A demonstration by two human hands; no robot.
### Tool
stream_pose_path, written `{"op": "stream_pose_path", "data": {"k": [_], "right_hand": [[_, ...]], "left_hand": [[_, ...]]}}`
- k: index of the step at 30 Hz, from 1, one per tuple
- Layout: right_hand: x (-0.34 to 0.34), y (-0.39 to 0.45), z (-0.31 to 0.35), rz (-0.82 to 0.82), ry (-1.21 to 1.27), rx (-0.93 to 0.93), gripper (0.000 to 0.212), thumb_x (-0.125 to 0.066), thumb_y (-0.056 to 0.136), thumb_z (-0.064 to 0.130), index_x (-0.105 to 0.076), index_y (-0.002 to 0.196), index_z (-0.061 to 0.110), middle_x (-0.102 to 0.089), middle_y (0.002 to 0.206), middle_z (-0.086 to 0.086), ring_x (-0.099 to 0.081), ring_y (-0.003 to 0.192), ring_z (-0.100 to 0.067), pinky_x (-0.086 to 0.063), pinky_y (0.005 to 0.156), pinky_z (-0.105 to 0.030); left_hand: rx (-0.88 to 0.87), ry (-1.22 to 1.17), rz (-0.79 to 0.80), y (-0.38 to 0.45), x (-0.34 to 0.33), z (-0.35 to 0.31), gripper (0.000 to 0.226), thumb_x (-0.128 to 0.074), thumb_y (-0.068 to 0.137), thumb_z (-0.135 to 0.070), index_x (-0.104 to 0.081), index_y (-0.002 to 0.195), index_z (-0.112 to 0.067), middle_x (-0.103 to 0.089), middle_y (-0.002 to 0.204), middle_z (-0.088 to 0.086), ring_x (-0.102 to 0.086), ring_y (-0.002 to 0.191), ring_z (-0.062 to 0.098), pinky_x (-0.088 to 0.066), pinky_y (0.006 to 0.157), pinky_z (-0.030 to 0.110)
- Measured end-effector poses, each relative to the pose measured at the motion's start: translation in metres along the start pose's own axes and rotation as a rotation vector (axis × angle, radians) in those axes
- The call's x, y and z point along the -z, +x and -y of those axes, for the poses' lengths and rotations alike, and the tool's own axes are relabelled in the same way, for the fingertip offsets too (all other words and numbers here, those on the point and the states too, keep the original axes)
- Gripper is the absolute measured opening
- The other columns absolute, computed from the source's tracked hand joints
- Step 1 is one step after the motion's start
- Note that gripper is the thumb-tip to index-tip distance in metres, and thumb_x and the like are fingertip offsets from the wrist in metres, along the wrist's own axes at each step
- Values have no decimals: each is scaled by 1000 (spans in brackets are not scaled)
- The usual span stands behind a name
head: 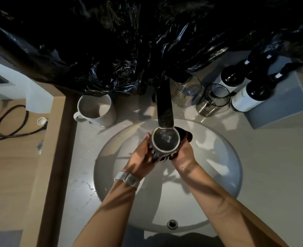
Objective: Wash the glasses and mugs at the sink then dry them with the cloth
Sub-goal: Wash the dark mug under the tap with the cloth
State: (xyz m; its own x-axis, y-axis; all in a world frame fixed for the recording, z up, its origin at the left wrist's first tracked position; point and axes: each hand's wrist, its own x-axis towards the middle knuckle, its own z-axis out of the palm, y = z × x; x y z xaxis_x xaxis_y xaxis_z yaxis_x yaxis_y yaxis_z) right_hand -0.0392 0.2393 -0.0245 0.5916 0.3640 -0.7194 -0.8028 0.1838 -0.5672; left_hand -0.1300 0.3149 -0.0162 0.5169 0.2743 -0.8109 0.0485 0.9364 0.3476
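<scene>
A dark mug (165, 139) is turned bottom-up under the black tap (165, 106), over the round white sink (218, 157). My left hand (143, 154) grips its left side with fingers curled beneath. On the right, my right hand (182, 150) holds the mug, fingers wrapped round the far side. A white mug (95, 109) stands upright on the counter left of the tap. Two clear glasses, one plain (187, 91) and one dark-rimmed (214, 99), stand right of the tap. No cloth is in view.
Two dark bottles with white labels (243, 90) sit on a grey tray (280, 104) at the back right. Crinkled black plastic (129, 50) covers the wall behind the tap. A wooden ledge with a black cable (10, 122) lies to the left.
</scene>
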Motion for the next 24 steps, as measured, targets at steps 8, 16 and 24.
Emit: {"op": "stream_pose_path", "data": {"k": [8,16,24], "right_hand": [[15,-5,13,121,-43,127,23,-46,98,31,-60,95,14,-68,81,-3,-63,74,-19,-50,56,-25],[16,-30,24,158,-795,370,39,-56,92,50,-67,98,13,-73,90,-6,-69,86,-20,-54,76,-28],[8,-22,9,175,-715,236,30,-50,96,47,-63,99,20,-70,99,-8,-66,96,-21,-52,85,-28]], "left_hand": [[-167,89,37,-6,-1,2,43,-35,106,-34,-59,129,-6,-71,117,16,-70,100,28,-56,75,36],[-283,227,113,-19,4,21,49,-31,106,-34,-59,132,-4,-65,128,22,-60,120,39,-49,102,51],[-443,116,-64,-29,-8,18,55,-50,95,-37,-57,130,5,-64,123,28,-66,104,37,-59,75,39]]}}
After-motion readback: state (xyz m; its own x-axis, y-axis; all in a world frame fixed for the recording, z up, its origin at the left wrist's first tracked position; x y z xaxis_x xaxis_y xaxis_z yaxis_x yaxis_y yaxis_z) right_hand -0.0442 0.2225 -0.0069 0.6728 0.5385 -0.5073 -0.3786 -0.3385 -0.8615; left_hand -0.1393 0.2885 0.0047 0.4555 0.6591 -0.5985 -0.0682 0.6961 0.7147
